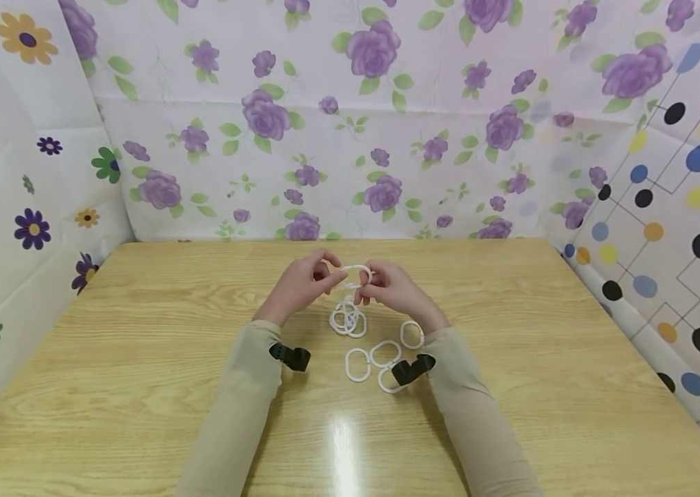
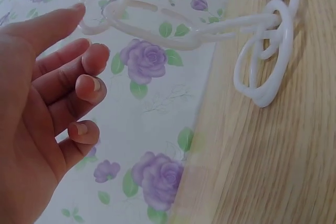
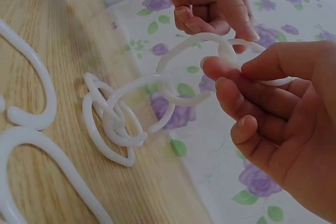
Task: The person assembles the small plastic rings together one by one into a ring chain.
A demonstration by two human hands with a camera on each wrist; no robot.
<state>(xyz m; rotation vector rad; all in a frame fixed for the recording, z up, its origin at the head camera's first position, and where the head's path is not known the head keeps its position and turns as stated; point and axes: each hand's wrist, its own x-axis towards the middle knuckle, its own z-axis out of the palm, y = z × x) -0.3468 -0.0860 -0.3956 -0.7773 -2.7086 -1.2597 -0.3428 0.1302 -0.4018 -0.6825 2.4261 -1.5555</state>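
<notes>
My left hand [image 1: 299, 284] and right hand [image 1: 395, 286] are raised over the far middle of the table, facing each other. Between thumb and finger, my right hand pinches a white plastic ring link [image 3: 227, 51] at the chain's upper end. My left thumb and finger pinch the far side of a white link [image 1: 356, 267], as the right wrist view shows. Joined white links [image 2: 152, 30] hang down from the hands. Their lower part, a small heap of chain [image 1: 350, 321], rests on the table. Fingers partly hide where the upper links meet.
Several loose white oval links lie on the wooden table [image 1: 139, 386], among them one link [image 1: 358, 348] nearer the left and another [image 1: 412, 322] by the right wrist. Black wrist cameras sit on both sleeves. A flowered cloth [image 1: 325, 166] stands behind the table.
</notes>
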